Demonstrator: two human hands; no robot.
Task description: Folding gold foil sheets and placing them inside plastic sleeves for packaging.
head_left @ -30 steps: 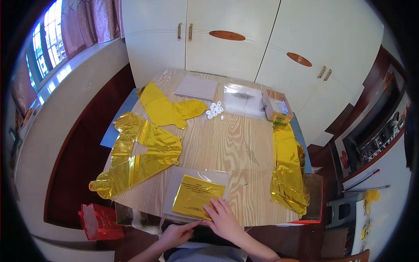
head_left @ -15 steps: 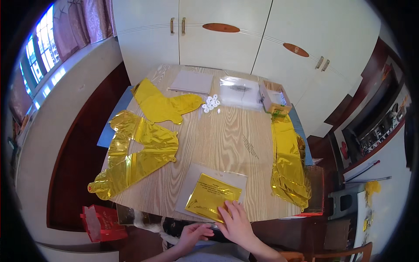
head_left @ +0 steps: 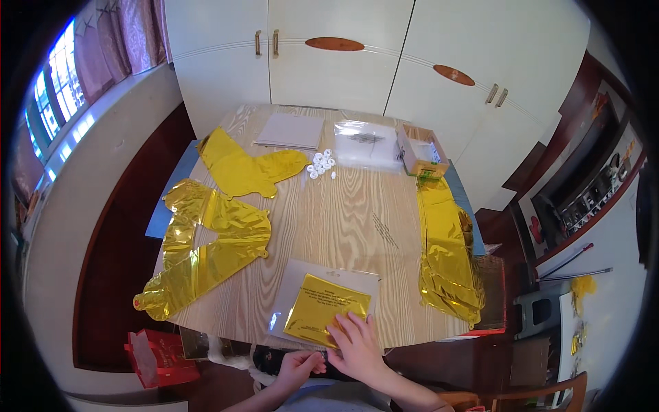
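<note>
A gold foil balloon folded into a flat square (head_left: 319,312), with dark print on it, lies on a grey card (head_left: 280,302) at the table's front edge. A clear plastic sleeve seems to cover them. My right hand (head_left: 355,345) lies with fingers spread over the lower right corner of the folded foil. Just below the table edge, my left hand (head_left: 301,369) is closed, its fingertips close to my right thumb. Whatever those fingers pinch, if anything, cannot be made out.
Flat gold foil balloons (head_left: 226,233) lie at the left, more foil (head_left: 446,254) hangs over the right edge. At the back are grey cards (head_left: 290,130), small white discs (head_left: 320,163), clear bags (head_left: 367,144) and an open box (head_left: 422,154). A red bag (head_left: 161,358) stands lower left.
My left hand has come nearer my right hand and its fingers have curled in. The right hand stays on the folded foil. The whole view has shifted slightly.
</note>
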